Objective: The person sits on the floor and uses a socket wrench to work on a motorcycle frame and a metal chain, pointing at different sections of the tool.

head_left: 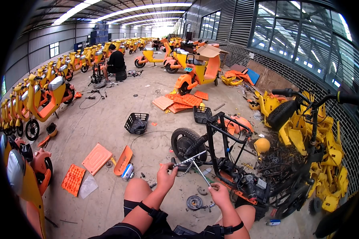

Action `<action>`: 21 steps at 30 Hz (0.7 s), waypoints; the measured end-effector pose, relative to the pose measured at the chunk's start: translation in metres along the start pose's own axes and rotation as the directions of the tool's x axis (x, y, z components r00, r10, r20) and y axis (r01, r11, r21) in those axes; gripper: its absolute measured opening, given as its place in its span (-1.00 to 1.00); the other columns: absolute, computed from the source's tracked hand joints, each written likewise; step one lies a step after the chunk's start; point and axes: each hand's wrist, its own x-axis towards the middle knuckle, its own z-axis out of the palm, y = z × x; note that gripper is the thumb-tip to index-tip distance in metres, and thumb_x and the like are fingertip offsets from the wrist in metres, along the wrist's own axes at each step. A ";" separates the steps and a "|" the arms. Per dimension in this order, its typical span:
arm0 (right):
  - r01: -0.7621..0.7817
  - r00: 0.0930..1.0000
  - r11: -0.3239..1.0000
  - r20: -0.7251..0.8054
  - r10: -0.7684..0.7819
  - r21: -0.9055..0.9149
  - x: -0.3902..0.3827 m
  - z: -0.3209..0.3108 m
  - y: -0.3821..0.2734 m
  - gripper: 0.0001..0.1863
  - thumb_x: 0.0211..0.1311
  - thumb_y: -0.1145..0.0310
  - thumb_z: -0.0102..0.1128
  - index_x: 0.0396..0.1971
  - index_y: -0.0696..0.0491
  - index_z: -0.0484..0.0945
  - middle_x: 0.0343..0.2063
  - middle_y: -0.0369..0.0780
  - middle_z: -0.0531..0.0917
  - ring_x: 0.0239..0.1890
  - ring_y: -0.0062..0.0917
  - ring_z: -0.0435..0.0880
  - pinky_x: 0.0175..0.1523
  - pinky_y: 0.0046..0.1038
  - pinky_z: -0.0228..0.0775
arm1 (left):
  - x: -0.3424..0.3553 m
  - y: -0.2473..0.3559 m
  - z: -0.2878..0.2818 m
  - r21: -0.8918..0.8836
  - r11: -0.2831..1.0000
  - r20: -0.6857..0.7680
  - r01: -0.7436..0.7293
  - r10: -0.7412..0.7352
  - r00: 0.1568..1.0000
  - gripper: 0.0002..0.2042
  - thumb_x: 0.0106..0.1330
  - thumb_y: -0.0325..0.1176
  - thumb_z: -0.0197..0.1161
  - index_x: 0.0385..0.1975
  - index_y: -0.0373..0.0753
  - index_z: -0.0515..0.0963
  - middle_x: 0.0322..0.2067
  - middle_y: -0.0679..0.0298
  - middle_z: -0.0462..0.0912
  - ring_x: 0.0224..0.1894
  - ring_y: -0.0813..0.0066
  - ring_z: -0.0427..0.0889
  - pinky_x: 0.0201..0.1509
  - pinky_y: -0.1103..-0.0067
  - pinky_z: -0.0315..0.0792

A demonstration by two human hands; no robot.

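My left hand (pixel 166 176) is closed round one end of a thin, light strip with dark spots (pixel 190 158), perhaps a short length of chain. My right hand (pixel 219 194) grips a slim silver metal rod (pixel 202 174); its far tip meets or crosses the strip, and I cannot tell which. Just beyond both hands stands a stripped black scooter frame (pixel 214 147) with its rear wheel (pixel 182 143) still on. Wires and dark parts fill the low middle of the frame. On the floor below my hands lies a round metal disc (pixel 194 202) with small parts round it.
To the left lie orange panels (pixel 97 158) and a blue-and-white can (pixel 127 172). Black baskets (pixel 137 123) stand ahead. Yellow body panels (pixel 323 159) and dark metal parts (pixel 281 163) heap up at the right. Scooters (pixel 48 93) line the left; another person (pixel 115 63) sits farther off.
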 end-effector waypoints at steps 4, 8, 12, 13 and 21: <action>-0.018 1.000 1.000 -0.005 0.018 -0.005 0.001 0.000 0.003 -0.69 0.32 0.39 0.37 -0.04 0.26 0.63 -0.39 -0.24 0.71 -0.40 -0.66 0.60 -0.30 -0.52 0.43 | 0.000 -0.002 -0.001 0.031 0.999 0.014 0.020 -0.021 1.000 -0.73 0.25 -0.36 0.48 -0.11 -0.31 0.66 -0.25 0.13 0.73 -0.18 0.29 0.70 -0.06 0.43 0.53; 0.015 1.000 1.000 -0.005 -0.015 -0.002 0.004 0.000 0.005 -0.69 0.31 0.39 0.38 -0.04 0.26 0.63 -0.39 -0.24 0.71 -0.42 -0.66 0.59 -0.31 -0.52 0.42 | 0.001 -0.001 0.000 0.031 0.999 0.013 0.031 -0.032 0.999 -0.74 0.25 -0.36 0.48 -0.13 -0.31 0.67 -0.25 0.14 0.73 -0.17 0.29 0.70 -0.06 0.42 0.53; -0.014 1.000 1.000 -0.003 0.014 0.014 0.004 0.000 0.004 -0.69 0.31 0.39 0.38 -0.05 0.26 0.63 -0.39 -0.25 0.71 -0.42 -0.66 0.59 -0.32 -0.51 0.42 | 0.001 0.000 0.000 0.013 1.000 0.002 0.027 -0.027 1.000 -0.76 0.25 -0.36 0.48 -0.16 -0.31 0.67 -0.26 0.14 0.73 -0.19 0.29 0.69 -0.07 0.43 0.53; -0.006 1.000 1.000 -0.005 0.006 0.015 0.004 0.001 0.004 -0.69 0.31 0.39 0.38 -0.05 0.26 0.63 -0.39 -0.25 0.71 -0.42 -0.66 0.59 -0.32 -0.51 0.42 | 0.001 0.000 0.000 0.014 0.999 -0.001 0.033 -0.033 0.999 -0.76 0.25 -0.36 0.48 -0.17 -0.31 0.67 -0.26 0.14 0.73 -0.20 0.29 0.68 -0.07 0.43 0.53; -0.032 0.999 0.999 -0.021 0.033 0.031 0.005 0.002 0.004 -0.71 0.29 0.34 0.37 -0.11 0.22 0.67 -0.35 -0.14 0.79 -0.31 -0.50 0.77 -0.17 -0.42 0.56 | 0.002 -0.004 0.003 -0.009 0.999 -0.043 -0.034 0.034 0.999 -0.80 0.24 -0.40 0.48 -0.21 -0.31 0.66 -0.32 0.15 0.71 -0.24 0.29 0.67 -0.06 0.43 0.52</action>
